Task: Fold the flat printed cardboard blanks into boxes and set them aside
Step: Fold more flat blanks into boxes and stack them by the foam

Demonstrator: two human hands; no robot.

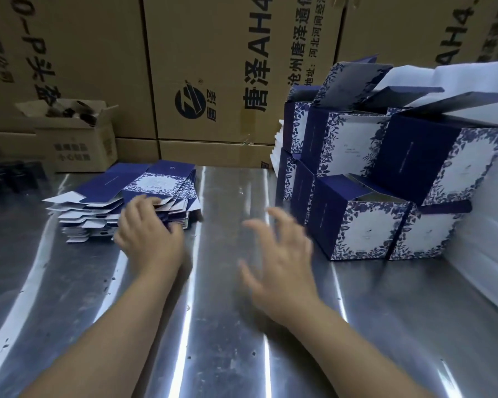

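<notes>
Where I look down through the head camera, I see a bare metal bench (230, 326), polished enough to throw long white streaks of light and dotted with small dark specks. Behind it rises a wall of large brown shipping cartons (213, 67) printed with black characters and a round logo. A smaller open carton (78, 139) stands at the back left with dark items inside that I cannot identify, and some low dark objects (9, 173) sit at the far left edge. White sheeting (472, 79) lies behind the right side.

The stack of flat blanks (144, 185) rests on the bench left of centre, navy with a white panel ringed in blue leaf print, its white flaps fanned out unevenly. The folded boxes (365, 231) stand to the right in two tiers, same print, several lid flaps raised.

My left hand (150, 234) is at the near edge of the stack, fingertips on the top blanks; blur keeps me from telling whether it pinches one. My right hand (282, 262) hovers over the bench between stack and boxes, fingers spread wide, holding nothing.
</notes>
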